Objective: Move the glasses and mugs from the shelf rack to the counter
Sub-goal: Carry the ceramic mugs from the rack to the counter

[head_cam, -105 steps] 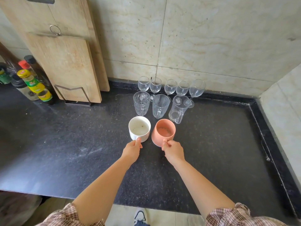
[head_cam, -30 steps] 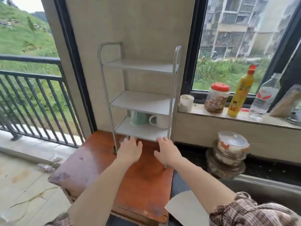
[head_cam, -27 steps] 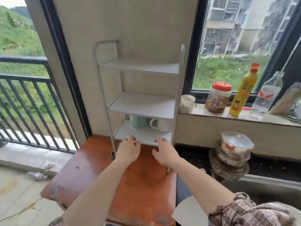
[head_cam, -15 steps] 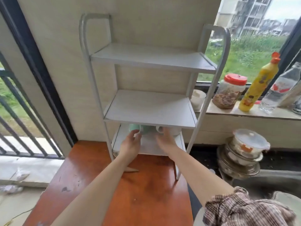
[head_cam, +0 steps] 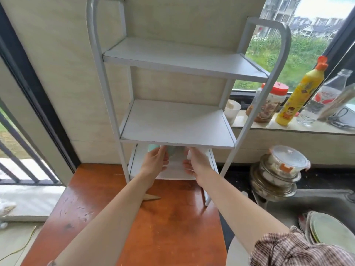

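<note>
A white three-tier shelf rack (head_cam: 172, 123) stands on an orange-brown wooden table (head_cam: 163, 227). Its top and middle shelves are bare. On the bottom shelf (head_cam: 172, 174), mostly hidden under the middle shelf, sit a pale green mug (head_cam: 171, 151) and a white mug (head_cam: 188, 154). My left hand (head_cam: 154, 163) is curled around the green mug. My right hand (head_cam: 198, 163) is closed around the white mug beside it. Both forearms reach in from below.
Right of the rack, a window sill holds a small white cup (head_cam: 232, 110), a red-lidded jar (head_cam: 269, 102), a yellow bottle (head_cam: 299, 93) and a clear bottle (head_cam: 324, 96). Stacked lidded containers (head_cam: 278, 169) stand by a sink with plates (head_cam: 330, 233). A balcony railing (head_cam: 17, 150) is at left.
I have turned from the counter, where I set down two mugs, to the rack. My hands went from the table's edge in under the middle shelf and closed on the two mugs.
</note>
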Action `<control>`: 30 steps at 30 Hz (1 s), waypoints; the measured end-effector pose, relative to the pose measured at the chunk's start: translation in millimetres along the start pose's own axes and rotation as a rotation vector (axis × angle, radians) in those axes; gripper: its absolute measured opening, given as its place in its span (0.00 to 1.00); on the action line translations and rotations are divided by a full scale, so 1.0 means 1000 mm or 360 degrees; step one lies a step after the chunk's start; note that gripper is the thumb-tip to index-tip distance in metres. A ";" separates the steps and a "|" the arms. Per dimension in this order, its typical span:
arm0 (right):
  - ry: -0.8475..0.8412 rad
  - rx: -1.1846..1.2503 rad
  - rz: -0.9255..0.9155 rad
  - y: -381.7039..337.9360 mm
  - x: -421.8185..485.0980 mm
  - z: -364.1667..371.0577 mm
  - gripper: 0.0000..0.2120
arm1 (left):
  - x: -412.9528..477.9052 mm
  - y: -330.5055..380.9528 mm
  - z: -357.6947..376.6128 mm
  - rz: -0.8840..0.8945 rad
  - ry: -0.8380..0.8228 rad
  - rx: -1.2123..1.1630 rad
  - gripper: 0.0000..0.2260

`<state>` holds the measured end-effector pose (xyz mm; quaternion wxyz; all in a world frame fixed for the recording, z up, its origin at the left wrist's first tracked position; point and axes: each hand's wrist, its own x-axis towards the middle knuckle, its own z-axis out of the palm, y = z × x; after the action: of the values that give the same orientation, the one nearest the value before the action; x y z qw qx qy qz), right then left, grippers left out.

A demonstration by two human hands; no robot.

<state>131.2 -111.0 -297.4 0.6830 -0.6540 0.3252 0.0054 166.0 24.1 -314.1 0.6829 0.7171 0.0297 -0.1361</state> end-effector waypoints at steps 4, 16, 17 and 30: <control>0.0027 -0.0046 0.0004 0.008 -0.015 -0.009 0.20 | -0.014 -0.004 -0.003 -0.0005 0.0114 0.0011 0.15; -0.0280 -0.0089 0.0035 0.027 -0.100 -0.069 0.19 | -0.104 -0.030 -0.007 0.0067 0.0292 -0.0103 0.16; -0.0316 -0.0110 0.0038 0.028 -0.109 -0.077 0.18 | -0.114 -0.030 -0.004 0.0065 0.0307 -0.0113 0.16; -0.0286 -0.0165 0.0035 0.100 -0.219 -0.239 0.20 | -0.267 -0.051 0.101 0.0058 0.0158 0.0142 0.18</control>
<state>-189.2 -219.8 -271.2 0.6746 -0.6816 0.2691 0.0884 -117.9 -34.3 -303.2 0.6503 0.7531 0.0445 -0.0891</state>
